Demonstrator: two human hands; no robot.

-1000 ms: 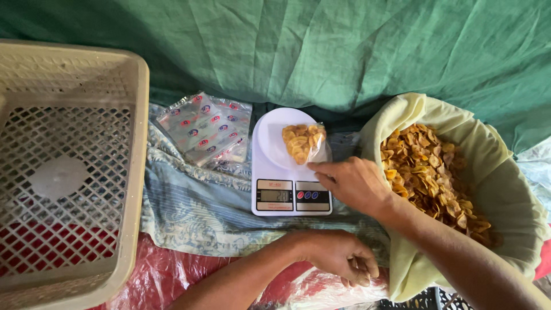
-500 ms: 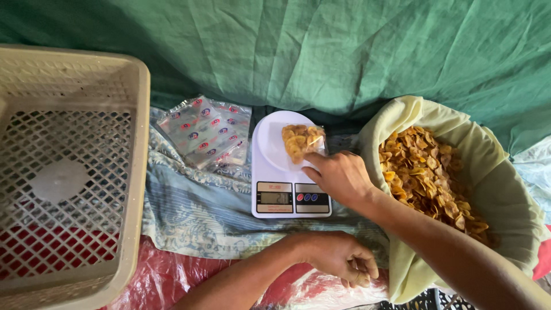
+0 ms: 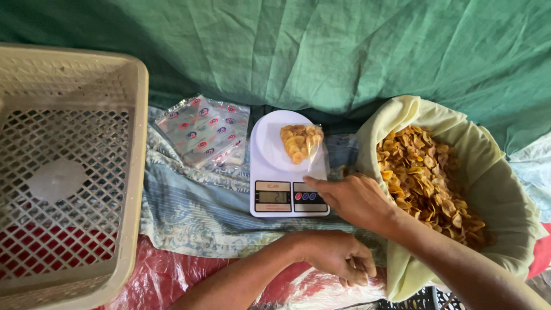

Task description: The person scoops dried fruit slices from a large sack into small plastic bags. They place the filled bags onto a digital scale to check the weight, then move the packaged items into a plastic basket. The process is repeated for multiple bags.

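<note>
A white digital kitchen scale (image 3: 270, 198) stands on a blue patterned cloth (image 3: 189, 212). On its round plate lies a small clear bag of yellow chips (image 3: 299, 142). My right hand (image 3: 353, 201) rests at the scale's front right corner. Its fingertips are at the bag's open end, and I see nothing gripped in them. My left hand (image 3: 338, 258) lies curled lower down, over the red plastic sheet (image 3: 166, 275). What its fingers hide I cannot see. To the right of my right hand is a big sack of chips (image 3: 425, 172) lined with pale yellow cloth.
A stack of empty printed clear bags (image 3: 204, 131) lies left of the scale. A large beige lattice basket (image 3: 135, 172) fills the left side, with a white round lid (image 3: 57, 179) inside. Green cloth (image 3: 321, 51) covers the back.
My right hand reached up to the bag on the scale, then drew back toward the scale's front right corner. My left hand stayed where it was.
</note>
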